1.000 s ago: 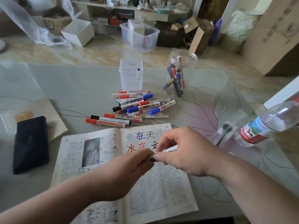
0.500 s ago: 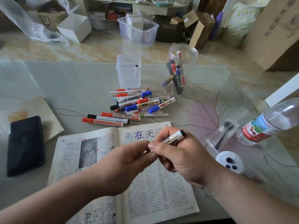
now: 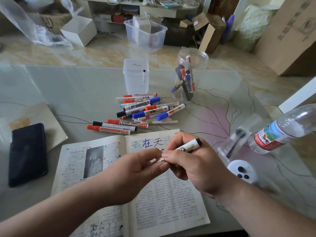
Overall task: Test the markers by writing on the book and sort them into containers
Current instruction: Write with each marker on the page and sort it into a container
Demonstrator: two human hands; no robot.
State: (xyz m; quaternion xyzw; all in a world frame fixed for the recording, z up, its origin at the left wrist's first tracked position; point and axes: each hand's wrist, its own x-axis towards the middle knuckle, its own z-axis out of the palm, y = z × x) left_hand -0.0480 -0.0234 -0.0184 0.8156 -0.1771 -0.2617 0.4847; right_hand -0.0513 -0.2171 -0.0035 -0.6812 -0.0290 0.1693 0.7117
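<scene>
White marker at frame centre slants from lower left to upper right, black end uppermost, above the open book. Left hand pinches its lower tip and right hand grips its barrel. Loose markers crowd the book's top edge, with a remote near its right edge.

1. One open printed book.
2. One square translucent plastic tub beyond it.
3. One round clear plastic jar, beyond too.
4. Roughly fifteen loose capped markers between.
5. One black phone left.
6. One clear water bottle right.
</scene>
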